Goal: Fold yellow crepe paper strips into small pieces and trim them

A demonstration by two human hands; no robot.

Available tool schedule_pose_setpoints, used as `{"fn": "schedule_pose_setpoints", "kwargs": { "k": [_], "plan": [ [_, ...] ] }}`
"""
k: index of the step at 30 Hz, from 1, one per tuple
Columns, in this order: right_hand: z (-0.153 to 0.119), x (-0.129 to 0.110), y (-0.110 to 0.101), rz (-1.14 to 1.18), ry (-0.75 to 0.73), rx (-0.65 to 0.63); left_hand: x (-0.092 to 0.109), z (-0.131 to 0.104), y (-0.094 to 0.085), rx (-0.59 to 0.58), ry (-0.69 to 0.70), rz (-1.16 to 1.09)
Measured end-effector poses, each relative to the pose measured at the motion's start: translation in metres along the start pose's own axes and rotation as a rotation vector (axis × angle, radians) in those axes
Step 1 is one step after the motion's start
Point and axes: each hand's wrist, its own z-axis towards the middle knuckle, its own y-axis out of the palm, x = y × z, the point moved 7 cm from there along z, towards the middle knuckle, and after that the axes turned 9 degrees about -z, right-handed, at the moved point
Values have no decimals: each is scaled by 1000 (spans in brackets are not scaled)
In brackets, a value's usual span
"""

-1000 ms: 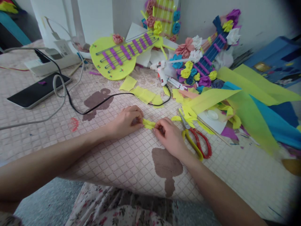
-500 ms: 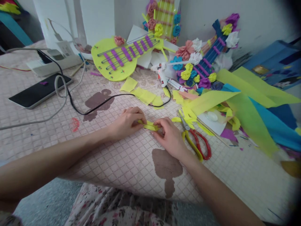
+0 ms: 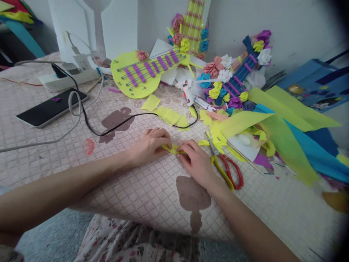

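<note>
A narrow yellow paper strip spans the gap between my two hands, low over the quilted table cover. Its left end is pinched in the fingers of my left hand. My right hand has its fingers closed on the other end, which they partly hide. Just right of my right hand lie scissors with red and yellow handles, blades pointing away from me. Beyond my hands, several yellow paper pieces lie flat beside a black cable.
A white glue gun stands at the back, its cable curving left. A yellow paper guitar and a blue one lie behind. Left is a black tablet-like device; right are crepe paper sheets.
The strip between my hands looks narrower and more twisted, and my fingers have shifted slightly on it. The whole view has moved a little. Both hands keep hold of the strip.
</note>
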Motion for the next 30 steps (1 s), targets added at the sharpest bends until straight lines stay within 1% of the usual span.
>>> {"fn": "schedule_pose_setpoints", "kwargs": {
  "k": [3,7,12,16,19,23,30],
  "plan": [
    [-1,0,-2,37,14,8,0,1,1,-23,15,29],
    [-1,-3,-3,9,-15,3,-3,4,2,-30,2,31],
    [0,-3,0,-36,-18,14,-4,6,2,-11,-14,39],
    [0,-3,0,-24,-21,36,-4,5,0,1,-11,20],
    [1,0,-1,11,1,52,-5,6,-2,5,-1,-24],
    [3,5,-1,64,47,84,-9,7,-7,54,-20,-60],
    [9,11,2,30,113,110,-16,10,-7,100,-67,-12]
  ]
}}
